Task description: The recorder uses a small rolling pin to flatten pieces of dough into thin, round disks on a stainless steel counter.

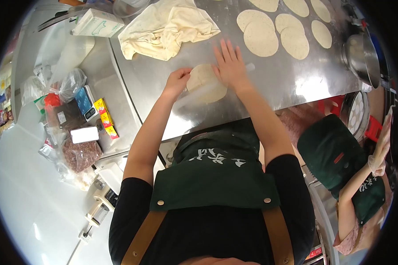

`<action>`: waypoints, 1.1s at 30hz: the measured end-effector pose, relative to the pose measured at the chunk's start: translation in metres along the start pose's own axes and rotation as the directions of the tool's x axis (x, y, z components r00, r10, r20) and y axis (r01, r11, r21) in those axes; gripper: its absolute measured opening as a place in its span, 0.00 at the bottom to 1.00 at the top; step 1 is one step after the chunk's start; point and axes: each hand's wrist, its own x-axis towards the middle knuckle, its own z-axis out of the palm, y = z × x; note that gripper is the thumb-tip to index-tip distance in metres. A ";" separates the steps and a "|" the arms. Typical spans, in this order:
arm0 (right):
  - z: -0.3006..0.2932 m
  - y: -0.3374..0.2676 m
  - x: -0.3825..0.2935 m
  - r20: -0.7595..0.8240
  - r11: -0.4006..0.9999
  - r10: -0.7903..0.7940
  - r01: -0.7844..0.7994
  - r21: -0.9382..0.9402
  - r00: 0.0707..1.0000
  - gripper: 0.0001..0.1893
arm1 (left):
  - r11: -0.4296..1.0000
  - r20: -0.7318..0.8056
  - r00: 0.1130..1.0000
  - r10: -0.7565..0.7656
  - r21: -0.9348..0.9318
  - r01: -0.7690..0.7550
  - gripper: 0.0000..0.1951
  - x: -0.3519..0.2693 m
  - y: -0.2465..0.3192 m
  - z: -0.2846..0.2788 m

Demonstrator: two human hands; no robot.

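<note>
A flat round of dough [202, 78] lies on the steel worktable in front of me. The fingers of my left hand [178, 82] are closed on its left edge. My right hand [232, 69] is stretched flat, fingers spread, over the right part of a pale rolling pin [199, 92]. The pin is blurred and crosses the dough at a slant; its tip shows to the right of my hand. Beyond my right hand lie rolled dough rounds [261, 39], some overlapping in pairs. A crumpled cream cloth [172, 33] rests past my left hand.
At the left, a side counter holds a carton [98, 24], a digital scale [86, 102], yellow packets [105, 117], a phone [85, 135] and a bag of minced filling [81, 154]. A metal bowl [363, 59] stands at the right edge. A gloved co-worker [351, 195] is close on my right.
</note>
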 end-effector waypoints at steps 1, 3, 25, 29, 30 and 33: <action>-0.004 -0.002 -0.024 0.074 1.000 0.020 -0.021 0.007 0.997 0.29 | 0.999 -0.005 1.000 -0.016 0.035 0.016 0.14 -0.002 0.001 -0.002; -0.022 -0.007 -0.069 0.141 0.998 0.018 -0.027 0.064 0.990 0.28 | 0.999 -0.068 0.998 0.016 0.045 -0.013 0.12 -0.005 -0.013 -0.007; -0.085 -0.005 -0.231 0.275 0.779 0.532 -0.590 0.210 0.801 0.15 | 0.596 -0.278 0.639 0.718 0.719 -0.357 0.18 -0.025 -0.013 0.052; -0.086 -0.005 -0.230 0.314 0.655 0.636 -0.709 0.262 0.705 0.15 | 0.825 -0.438 0.777 0.452 0.537 -0.177 0.19 0.006 -0.021 0.039; -0.084 -0.003 -0.230 0.300 0.647 0.648 -0.714 0.267 0.700 0.15 | 0.823 -0.438 0.776 0.455 0.539 -0.178 0.19 0.010 -0.018 0.036; -0.070 0.001 -0.221 0.208 0.683 0.644 -0.676 0.278 0.736 0.16 | 0.864 -0.368 0.873 0.321 0.492 -0.110 0.18 0.020 -0.009 0.027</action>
